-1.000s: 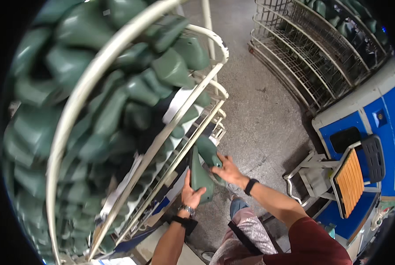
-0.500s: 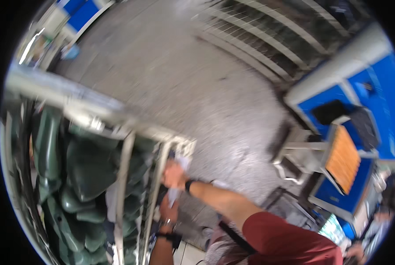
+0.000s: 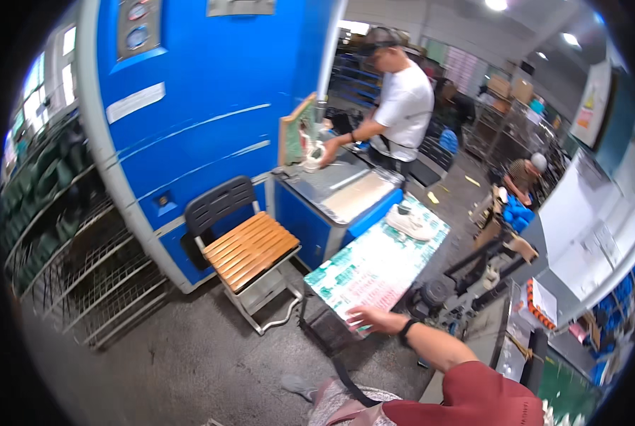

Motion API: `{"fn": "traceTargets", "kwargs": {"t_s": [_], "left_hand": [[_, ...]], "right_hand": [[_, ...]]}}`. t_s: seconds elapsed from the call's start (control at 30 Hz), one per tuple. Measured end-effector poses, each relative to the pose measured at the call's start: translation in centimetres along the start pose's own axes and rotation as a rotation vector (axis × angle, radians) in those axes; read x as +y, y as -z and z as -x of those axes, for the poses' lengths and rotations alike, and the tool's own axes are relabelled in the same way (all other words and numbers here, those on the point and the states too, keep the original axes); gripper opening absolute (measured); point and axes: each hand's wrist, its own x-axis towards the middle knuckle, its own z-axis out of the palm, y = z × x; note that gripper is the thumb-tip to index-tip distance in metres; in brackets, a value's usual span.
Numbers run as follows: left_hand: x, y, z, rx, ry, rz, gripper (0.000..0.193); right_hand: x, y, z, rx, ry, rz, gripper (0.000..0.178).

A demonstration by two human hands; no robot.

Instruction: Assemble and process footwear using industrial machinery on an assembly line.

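Observation:
My right hand (image 3: 375, 319) reaches over the near corner of a narrow table (image 3: 363, 273) with a green, white and red printed top. Its fingers are stretched and apart, with nothing in them; whether they touch the tabletop I cannot tell. A black band circles the wrist. At the far end of that table lies a white shoe (image 3: 411, 223). My left hand is out of view. Beyond, a co-worker in a white shirt (image 3: 406, 106) handles another white shoe (image 3: 313, 156) at a blue machine.
A folding chair (image 3: 252, 248) with a slatted wooden seat stands left of the table, before the tall blue machine (image 3: 196, 92). Wire racks (image 3: 104, 284) bearing dark green boot-like forms are at far left. A motor and metal machinery (image 3: 438, 295) are close on the right; another person (image 3: 523, 177) sits farther back.
The view has swung right and up from the rack of green forms to the table and blue machine. My left hand has left the view; my right hand is now over the table corner.

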Motion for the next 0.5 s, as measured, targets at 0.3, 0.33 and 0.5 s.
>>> {"fn": "traceTargets", "kwargs": {"t_s": [0.3, 0.33, 0.5], "left_hand": [[30.8, -20.3, 16.3, -0.961, -0.636, 0.278, 0.103], [32.6, -22.1, 17.2, -0.778, -0.809, 0.153, 0.076], [33.6, -34.6, 16.8, -0.515, -0.789, 0.354, 0.089]], "right_hand": [[-7.0, 20.8, 38.2, 0.341, 1.172, -0.483, 0.078], [-7.1, 22.1, 40.8, 0.429, 1.217, -0.57, 0.078], [-7.2, 30.4, 42.6, 0.512, 1.299, -0.594, 0.079]]}}
